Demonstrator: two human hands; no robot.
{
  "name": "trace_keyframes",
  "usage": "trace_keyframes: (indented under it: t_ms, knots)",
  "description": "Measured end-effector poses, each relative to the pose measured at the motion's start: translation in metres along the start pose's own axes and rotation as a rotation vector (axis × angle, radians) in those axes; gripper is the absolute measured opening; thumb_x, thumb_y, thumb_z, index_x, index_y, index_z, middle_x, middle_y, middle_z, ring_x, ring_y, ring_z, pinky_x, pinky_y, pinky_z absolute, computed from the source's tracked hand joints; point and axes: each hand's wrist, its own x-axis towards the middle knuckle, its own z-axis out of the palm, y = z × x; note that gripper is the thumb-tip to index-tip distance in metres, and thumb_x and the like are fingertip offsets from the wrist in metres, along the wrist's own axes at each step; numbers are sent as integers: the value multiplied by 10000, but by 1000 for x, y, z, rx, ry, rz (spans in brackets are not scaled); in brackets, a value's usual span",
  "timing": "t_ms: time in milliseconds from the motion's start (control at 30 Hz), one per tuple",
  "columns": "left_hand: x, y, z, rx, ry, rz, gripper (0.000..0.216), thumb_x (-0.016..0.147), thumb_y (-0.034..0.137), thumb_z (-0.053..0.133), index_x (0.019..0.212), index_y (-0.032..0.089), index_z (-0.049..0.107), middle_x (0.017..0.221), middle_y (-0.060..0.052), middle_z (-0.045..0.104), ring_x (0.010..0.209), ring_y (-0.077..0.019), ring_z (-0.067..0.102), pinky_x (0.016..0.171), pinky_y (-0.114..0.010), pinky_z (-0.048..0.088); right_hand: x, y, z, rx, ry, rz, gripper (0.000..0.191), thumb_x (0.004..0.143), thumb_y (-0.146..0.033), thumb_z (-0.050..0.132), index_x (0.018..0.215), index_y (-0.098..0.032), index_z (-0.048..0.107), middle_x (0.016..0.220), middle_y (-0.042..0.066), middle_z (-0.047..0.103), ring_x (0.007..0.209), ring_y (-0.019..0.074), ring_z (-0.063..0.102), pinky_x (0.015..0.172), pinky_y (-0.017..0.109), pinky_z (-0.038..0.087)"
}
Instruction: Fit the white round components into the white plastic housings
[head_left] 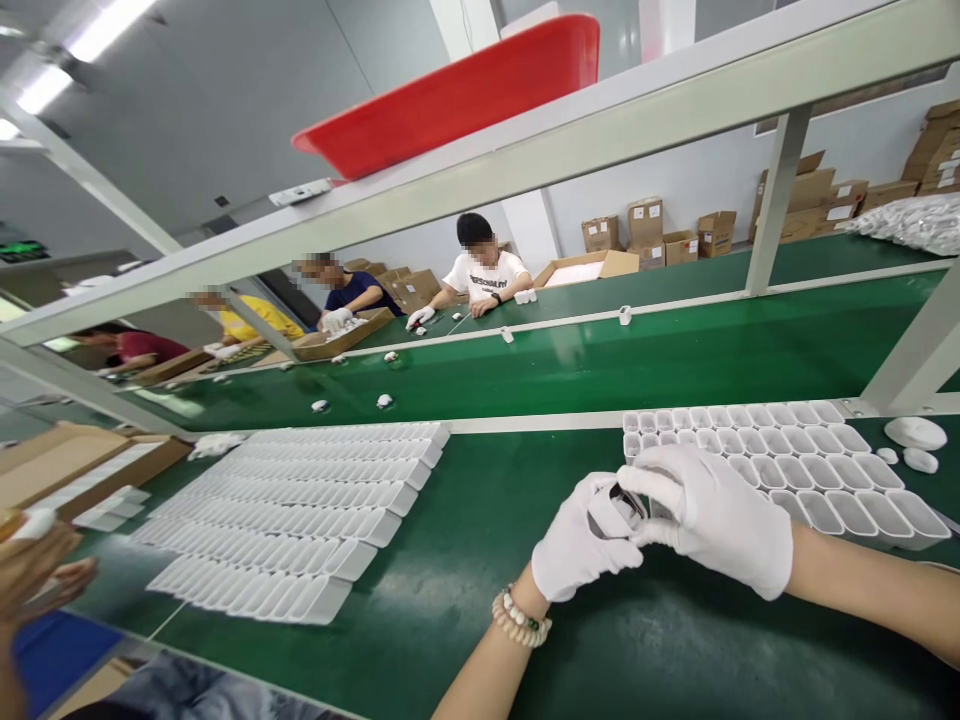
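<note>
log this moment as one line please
left hand: holding small white case | right hand: at the case | beneath: green table | beyond right hand: white cups in rows | overhead: red tray

The white-gloved left hand (581, 545) is cupped, fingers (619, 556) curled, its bare forearm (491, 670) slanting up; I can see the gloved right hand (716, 515) close by, thumb (660, 532) and forefinger (654, 485) bent, right forearm (870, 592) angled in from the side.

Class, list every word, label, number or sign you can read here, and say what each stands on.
"PERSONALITY", on the white shirt: end letters unclear, line beneath too small.
Cardboard boxes: labels too small.
Green sign: too blurred.
White container in the hands: no readable text.
</note>
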Motion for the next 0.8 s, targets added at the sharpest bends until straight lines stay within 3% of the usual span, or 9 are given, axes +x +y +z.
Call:
trace_keyframes:
  t_ms: [67,133,267,500,633,800]
  knots:
    - [1,2,-1,57,29,-33,474,531,271,887,910,145,632,864,-48,641,734,-159,577,656,-270,482,1,2,-3,60,-95,139,190,806,-285,695,951,-169,656,739,42,623,640,199,573,579,335,460]
    - [1,3,0,150,101,33,323,601,238,837,852,149,655,836,-49,643,721,-168,590,660,-282,487,1,2,-6,219,-191,297,85,850,-233,605,895,-197,667,741,22,643,629,175,583,576,307,455]
    - [1,-2,3,477,171,270,119,728,212,731,830,185,676,844,-54,663,770,-196,611,739,-316,486,3,-2,-15,546,-271,457,266,840,-140,485,1004,-212,682,898,28,719,742,165,659,653,284,512]
    - [-2,-17,-5,767,146,423,217,798,191,645,1015,201,652,979,-104,668,885,-251,624,800,-370,477,6,-7,-16,690,-295,515,315,797,-89,497,1052,-171,663,871,35,740,722,160,684,674,283,558]
    - [-2,-13,-6,968,72,508,246,805,126,576,1035,188,636,952,-111,676,839,-245,615,752,-361,477,3,-6,-5,711,-264,551,301,808,-78,470,1001,-185,675,772,17,728,714,171,692,665,296,565]
    - [0,-9,-1,968,55,511,206,816,122,558,998,189,628,918,-90,677,821,-224,619,728,-332,476,2,-3,-4,601,-240,416,336,800,-65,431,853,-237,715,810,-4,732,762,170,688,735,309,543]
